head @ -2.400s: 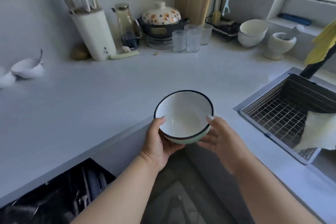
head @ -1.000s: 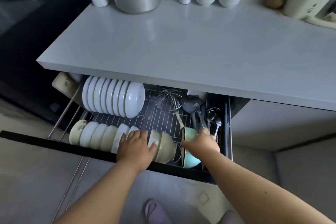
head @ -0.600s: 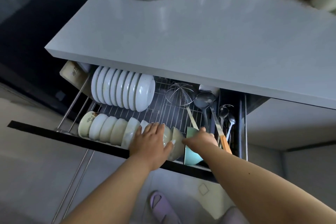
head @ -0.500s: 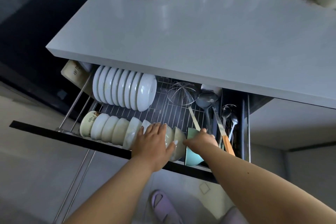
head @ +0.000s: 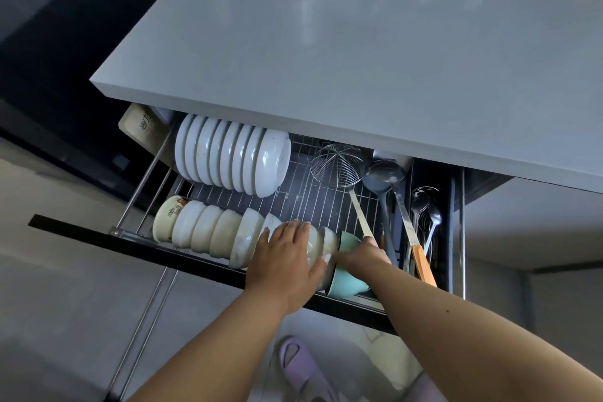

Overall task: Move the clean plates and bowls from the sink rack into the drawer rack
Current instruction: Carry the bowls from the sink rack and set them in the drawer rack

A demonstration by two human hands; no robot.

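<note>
Most of the drawer rack point(head: 313, 202) looks filled already, and the right hand point(head: 362, 256) grips the green bowl point(head: 347, 281) at the front row's end while the left hand point(head: 287, 263) presses flat on neighbouring bowls point(head: 208, 232); the sink rack is unseen.

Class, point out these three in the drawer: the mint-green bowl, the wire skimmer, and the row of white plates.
mint-green bowl point(head: 346, 282), head view, outer wall.
wire skimmer point(head: 337, 166), head view, mesh basket.
row of white plates point(head: 272, 166), head view, frontmost plate's face.

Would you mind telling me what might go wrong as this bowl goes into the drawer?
The green bowl stands on edge at the row's end, near the ladle handles; it may tip onto them. The left hand presses the cream bowls; easing off could let them slide.
</note>
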